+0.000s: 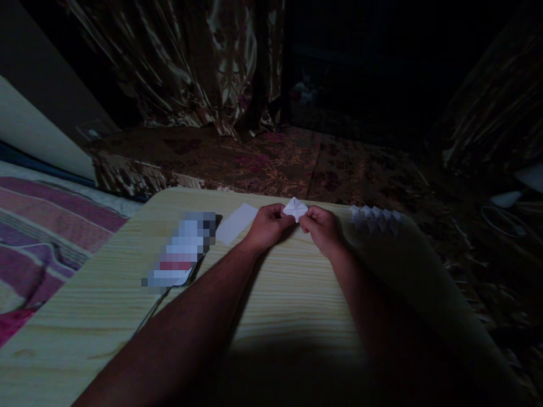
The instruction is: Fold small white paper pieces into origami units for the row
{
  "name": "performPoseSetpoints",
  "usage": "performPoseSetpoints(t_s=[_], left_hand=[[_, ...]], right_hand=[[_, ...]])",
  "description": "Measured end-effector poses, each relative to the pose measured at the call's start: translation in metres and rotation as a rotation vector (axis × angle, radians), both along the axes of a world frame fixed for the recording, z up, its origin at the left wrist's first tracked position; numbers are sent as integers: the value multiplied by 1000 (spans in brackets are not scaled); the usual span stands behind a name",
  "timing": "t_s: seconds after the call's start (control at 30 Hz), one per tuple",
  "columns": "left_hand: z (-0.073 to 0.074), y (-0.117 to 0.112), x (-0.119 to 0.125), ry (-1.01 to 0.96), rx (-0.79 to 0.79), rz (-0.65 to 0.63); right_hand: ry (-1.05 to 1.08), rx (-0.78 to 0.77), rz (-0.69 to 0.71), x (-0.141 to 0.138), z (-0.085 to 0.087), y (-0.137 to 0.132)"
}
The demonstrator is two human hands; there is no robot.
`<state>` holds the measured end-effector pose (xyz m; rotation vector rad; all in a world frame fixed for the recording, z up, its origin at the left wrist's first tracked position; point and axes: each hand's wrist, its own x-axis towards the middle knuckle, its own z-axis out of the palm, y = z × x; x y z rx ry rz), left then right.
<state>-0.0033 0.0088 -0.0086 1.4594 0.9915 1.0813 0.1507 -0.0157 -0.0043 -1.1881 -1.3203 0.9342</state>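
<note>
Both my hands meet at the far middle of a pale wooden table [275, 294]. My left hand [268, 225] and my right hand [321, 228] each pinch one side of a small folded white paper piece [295, 209], holding it just above the tabletop. Their fingers are curled closed on it. A flat white paper slip [236, 223] lies just left of my left hand. A row of several folded white paper pieces [376, 219] sits to the right of my right hand, near the table's far edge.
A blurred-out flat object [182, 251] lies on the table's left part, with a thin dark cord trailing from it. Beyond the table are a patterned dark carpet [271, 161] and shiny curtains [182, 62]. A striped pink cloth [38, 237] lies at left.
</note>
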Motion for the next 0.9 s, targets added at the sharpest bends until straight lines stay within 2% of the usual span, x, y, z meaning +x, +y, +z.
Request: performPoseSetpoints(t_s=[0.27, 0.5, 0.73, 0.9], left_hand=[[10, -3, 3, -145, -34, 46], [8, -1, 2, -163, -11, 129], [7, 0, 1, -124, -12, 135], [7, -2, 3, -84, 5, 76]], right_hand=[[-21, -43, -17, -1, 7, -2], [-61, -48, -1, -1, 8, -3], [-17, -55, 25, 0, 5, -2], [37, -56, 22, 0, 4, -1]])
